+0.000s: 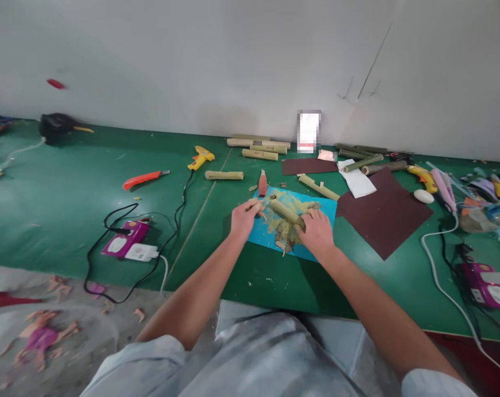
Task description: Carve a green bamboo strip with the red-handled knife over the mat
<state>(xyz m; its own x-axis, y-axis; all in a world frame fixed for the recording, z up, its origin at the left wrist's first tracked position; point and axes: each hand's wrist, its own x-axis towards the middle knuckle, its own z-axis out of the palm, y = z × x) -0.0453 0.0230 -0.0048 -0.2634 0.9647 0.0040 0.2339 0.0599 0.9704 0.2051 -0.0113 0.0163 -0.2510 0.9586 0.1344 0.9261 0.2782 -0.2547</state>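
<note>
My right hand [317,230] is wrapped round the near end of a short bamboo tube [287,212], which slants up to the left. The tube is over a blue sheet [328,205] strewn with bamboo shavings and dust. At the sheet's left edge my left hand [244,219] is closed in a pinch by the tube's far end. Whatever its fingertips hold is too small to make out. Just beyond them stands a reddish-handled tool [262,184] with a pale tip. A cut bamboo piece [319,187] lies behind the sheet.
More bamboo tubes [260,155] lie along the wall. A yellow glue gun [201,158], an orange utility knife [144,180] and a purple power strip [128,239] with cords are left. Brown sheets [384,220], a white egg-shaped thing [423,197] and a pink glue gun [442,189] are right.
</note>
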